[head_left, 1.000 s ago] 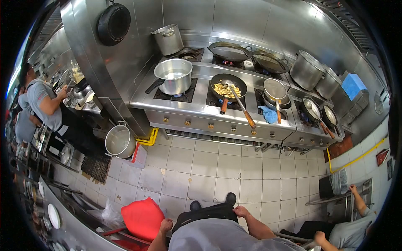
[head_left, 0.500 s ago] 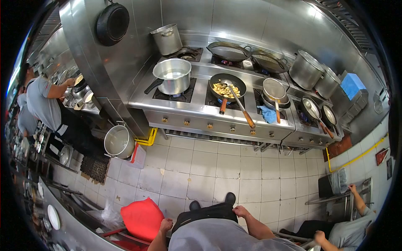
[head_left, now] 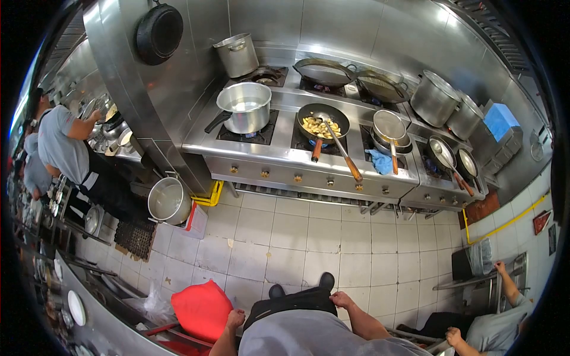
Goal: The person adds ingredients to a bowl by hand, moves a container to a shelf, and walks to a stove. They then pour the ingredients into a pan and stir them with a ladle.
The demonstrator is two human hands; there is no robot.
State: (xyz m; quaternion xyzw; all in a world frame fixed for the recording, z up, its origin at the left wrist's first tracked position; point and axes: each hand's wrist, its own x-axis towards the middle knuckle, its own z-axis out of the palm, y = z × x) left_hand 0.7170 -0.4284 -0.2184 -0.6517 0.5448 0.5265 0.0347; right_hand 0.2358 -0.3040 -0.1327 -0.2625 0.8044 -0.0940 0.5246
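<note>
My left hand hangs by my left hip, fingers curled closed, beside the black apron. Whatever it may hold is hidden. At the other hip, my right hand has its fingers closed at the apron's edge. Ahead on the stove, a black frying pan holds chopped pale-yellow food, with a wooden-handled ladle resting in it. An aluminium pot with a black handle stands to its left. On the right, a strainer lies over a pan near a blue cloth.
A red bag-like object lies left of me. A large pot rests on a red and white container near the pillar. One co-worker stands at the left counter; another person sits low at right. Tiled floor separates me from the stove.
My hands and the stove items have not visibly moved. The co-worker at left has shifted slightly, with the hands nearer the body.
</note>
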